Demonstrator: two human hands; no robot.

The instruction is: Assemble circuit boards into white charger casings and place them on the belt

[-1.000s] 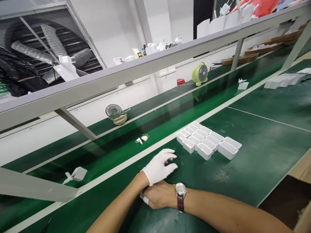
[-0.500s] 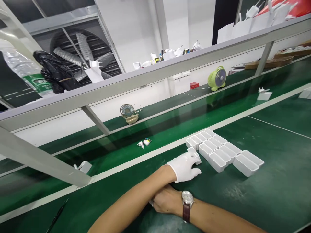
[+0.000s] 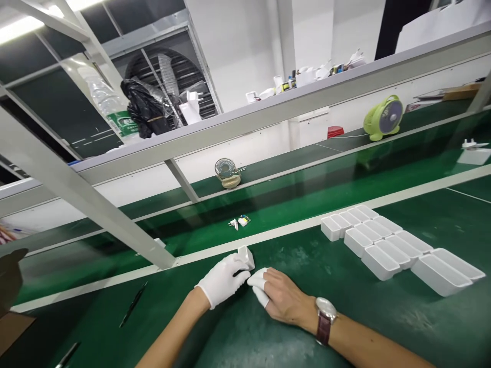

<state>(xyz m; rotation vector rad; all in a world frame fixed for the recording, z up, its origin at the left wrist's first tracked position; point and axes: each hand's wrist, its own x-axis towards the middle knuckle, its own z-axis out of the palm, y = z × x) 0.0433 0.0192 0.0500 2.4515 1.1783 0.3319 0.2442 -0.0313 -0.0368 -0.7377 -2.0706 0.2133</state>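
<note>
While the green surface (image 3: 314, 261) bears rows of untouched white boxes (image 3: 387, 248) at frame right, the right hand (image 3: 284, 296), lower centre, is curled, any contents hidden, beside the gloved left hand (image 3: 222, 280), which grips a single box (image 3: 247, 257) apart from the rows.

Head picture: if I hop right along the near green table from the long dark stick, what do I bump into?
Long dark stick → left hand → white box it holds → right hand → rows of white boxes.
</note>
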